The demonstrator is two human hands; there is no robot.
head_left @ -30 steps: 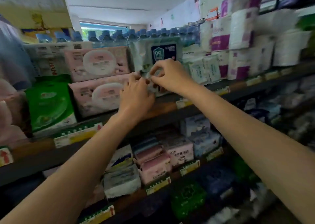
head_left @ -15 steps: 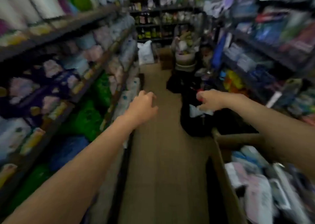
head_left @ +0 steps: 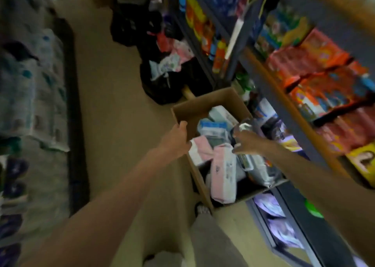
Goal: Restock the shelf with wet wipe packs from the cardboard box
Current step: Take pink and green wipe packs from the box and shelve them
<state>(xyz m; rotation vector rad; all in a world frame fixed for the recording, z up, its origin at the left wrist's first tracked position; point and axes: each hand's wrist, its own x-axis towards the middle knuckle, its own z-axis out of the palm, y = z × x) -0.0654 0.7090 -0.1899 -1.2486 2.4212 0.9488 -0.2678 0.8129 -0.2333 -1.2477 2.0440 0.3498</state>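
Shop aisle: stocked shelves (head_left: pixel 316 67) both sides

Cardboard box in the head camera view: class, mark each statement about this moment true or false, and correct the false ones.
1. The cardboard box stands open on the floor. True.
2. The box is empty. False: it holds many packs, among them a pink pack.
3. The left hand is at the box's left wall. True.
4. The right hand carries a pack lifted clear of the box. False: it reaches over the packs with fingers spread, and no pack is lifted clear.
5. Orange packages fill the shelf to the right of the box. True.
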